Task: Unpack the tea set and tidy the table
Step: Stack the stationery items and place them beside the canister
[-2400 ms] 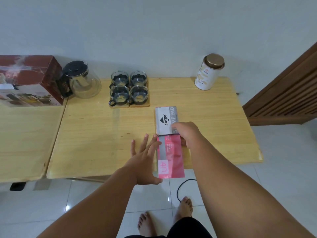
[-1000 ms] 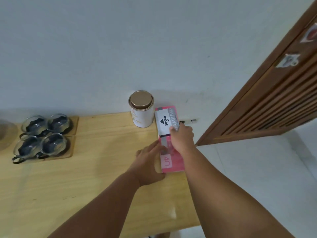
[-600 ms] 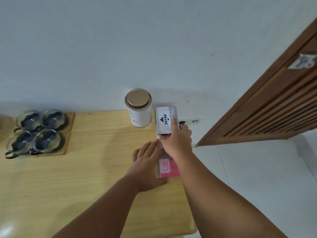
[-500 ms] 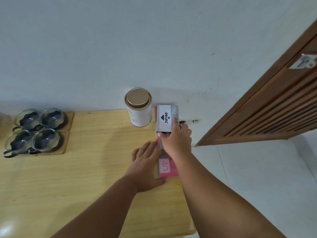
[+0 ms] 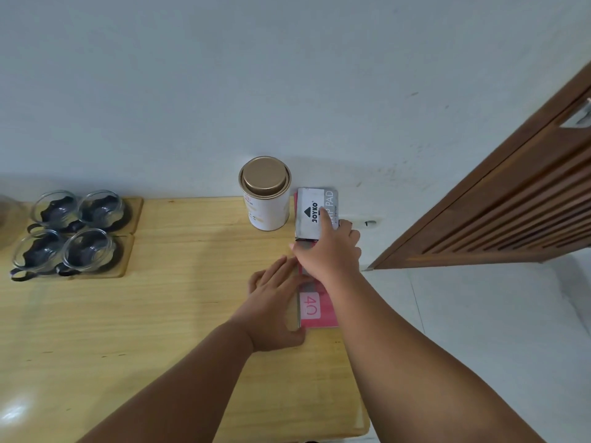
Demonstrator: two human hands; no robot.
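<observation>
Right grip closed round the near end of the box: index straight along the top, other fingers curled at the right side, thumb at the near left corner. Left grip flat and open, fingers straight, laid on the surface against the left edge of the pack, holding nothing. Box lying on the far end of the pack, a pink strip showing past its left side. Both in the far right corner, just beside the tin; contact not clear.

Judged well along: four cups out and set in a square on trays at the far left, tin upright by the wall. Probably left: squaring box and pack, then letting go. Anything further out of view, so cannot say.

Little room here: wall right behind, tin to the left, right edge of the surface just beside the pack, floor beyond. Likely risk of a rightward push tipping the stack off. Wide bare wood between pack and cups for drawing back.
</observation>
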